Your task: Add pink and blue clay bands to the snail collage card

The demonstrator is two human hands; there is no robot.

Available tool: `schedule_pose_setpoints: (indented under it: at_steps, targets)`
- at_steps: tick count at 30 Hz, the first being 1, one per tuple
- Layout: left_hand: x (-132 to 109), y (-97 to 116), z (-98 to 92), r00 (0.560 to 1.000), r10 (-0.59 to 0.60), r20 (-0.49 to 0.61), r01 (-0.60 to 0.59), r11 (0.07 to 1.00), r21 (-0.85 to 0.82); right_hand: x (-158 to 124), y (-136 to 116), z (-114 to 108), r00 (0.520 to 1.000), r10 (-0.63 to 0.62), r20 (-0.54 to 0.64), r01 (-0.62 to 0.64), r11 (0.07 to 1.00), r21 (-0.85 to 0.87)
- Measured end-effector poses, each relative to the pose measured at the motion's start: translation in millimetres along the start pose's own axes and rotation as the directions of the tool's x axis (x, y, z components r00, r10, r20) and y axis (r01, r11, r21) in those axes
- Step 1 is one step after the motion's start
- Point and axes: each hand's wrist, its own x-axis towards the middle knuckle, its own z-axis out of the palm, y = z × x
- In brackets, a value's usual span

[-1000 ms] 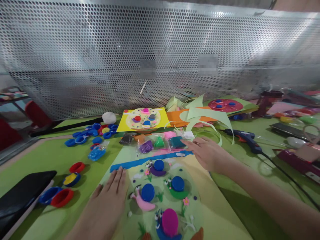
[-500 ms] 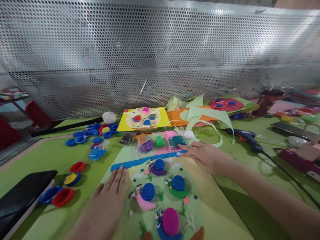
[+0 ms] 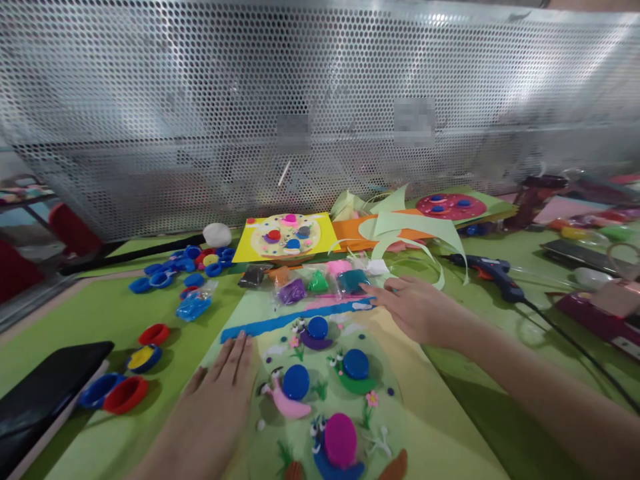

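A sheet of paper (image 3: 440, 413) lies in front of me, bearing clay snails with bottle-cap shells, such as a blue snail with a pink cap (image 3: 341, 440) and a pink snail with a blue cap (image 3: 296, 383). Across its upper part runs a blue clay strip (image 3: 295, 318). My left hand (image 3: 215, 393) lies flat on the paper, fingertips at the strip's left end. My right hand (image 3: 425, 310) reaches the strip's right end with its index finger stretched out, next to a small white clay piece (image 3: 363, 305). Its other fingers are partly bent, with no held object visible.
Behind the strip lie bagged clay pieces, including a purple one (image 3: 292, 291). Loose bottle caps (image 3: 161, 279) and a black case (image 3: 50, 400) are at left. A glue gun (image 3: 493, 273) with its cord and paper scraps (image 3: 415, 227) lie right. A perforated metal panel (image 3: 225, 120) stands behind.
My right index finger has shifted slightly right along the strip's end, and more of the white piece shows. My left hand stays in place.
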Motion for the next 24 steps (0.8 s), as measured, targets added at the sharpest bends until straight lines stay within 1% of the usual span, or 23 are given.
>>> schedule_pose_setpoints:
  at_steps: [4,6,10,13,16,17,21,24]
  targets:
    - [0.0,-0.3,0.6,1.0,0.017,-0.017,-0.016,0.999,0.04,-1.2,0.8,0.7,0.998,0.04,-0.044,-0.035,0.994,0.104]
    - [0.0,0.2,-1.8,0.999,0.032,-0.022,-0.031,0.999,0.044,-1.7,-0.4,0.0,0.999,0.041,-0.031,-0.037,0.991,0.13]
    - [-0.1,0.5,-4.1,1.0,0.024,-0.011,-0.024,0.999,0.022,-2.1,-2.5,-0.6,1.0,0.029,-0.007,-0.027,0.98,0.197]
    - [0.9,-2.0,2.7,0.998,0.026,-0.063,-0.026,1.0,0.009,-2.2,-2.3,0.5,1.0,0.02,0.0,-0.019,0.968,0.251]
    - [2.5,-5.2,11.2,0.989,0.07,-0.127,-0.072,0.997,-0.013,-2.7,-1.5,1.2,1.0,0.008,-0.016,-0.003,0.958,0.285]
    - [2.8,-5.6,12.5,0.988,0.078,-0.133,-0.081,0.997,-0.019,-2.9,-1.2,1.2,1.0,0.006,-0.021,0.001,0.955,0.296]
    - [2.3,-2.1,6.9,0.995,0.012,-0.095,-0.014,1.0,-0.016,-4.3,1.3,1.3,0.999,0.045,-0.023,-0.034,0.933,0.357]
    - [0.0,1.3,-1.6,0.998,0.005,-0.067,-0.007,1.0,-0.026,-5.6,3.6,2.2,0.995,0.084,-0.056,-0.055,0.919,0.39]
